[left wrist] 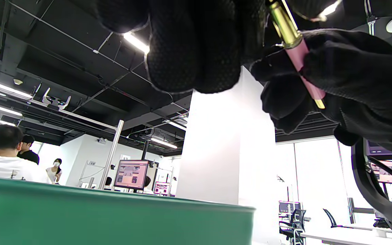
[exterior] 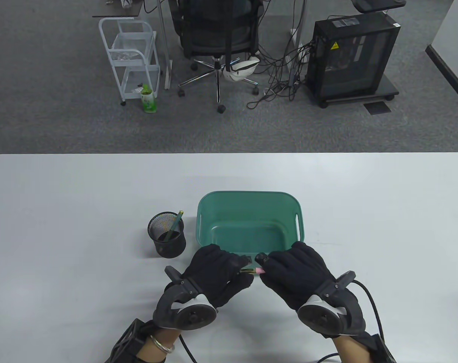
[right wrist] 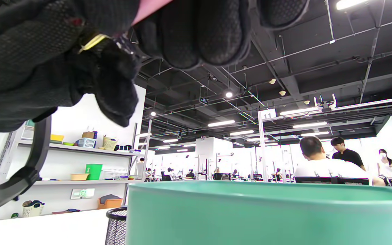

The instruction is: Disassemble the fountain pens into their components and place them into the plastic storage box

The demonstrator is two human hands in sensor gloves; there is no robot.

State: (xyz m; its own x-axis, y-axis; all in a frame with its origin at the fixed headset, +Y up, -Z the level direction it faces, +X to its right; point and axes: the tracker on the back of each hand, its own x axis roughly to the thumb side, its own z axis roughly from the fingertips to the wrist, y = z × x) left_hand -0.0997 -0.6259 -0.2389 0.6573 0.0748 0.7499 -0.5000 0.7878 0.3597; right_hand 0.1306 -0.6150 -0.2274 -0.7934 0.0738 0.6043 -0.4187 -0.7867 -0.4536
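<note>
Gripping a pink fountain pen between them just in front of the green plastic storage box, the left hand curls round its gold end and the right hand pinches its pink barrel. Left of the box stands a black mesh pen holder with a green pen inside.

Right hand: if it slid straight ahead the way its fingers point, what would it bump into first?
Probably the left hand. The right hand points leftward along the pink pen both hands hold, with the green box just beyond them; depth is unclear.
</note>
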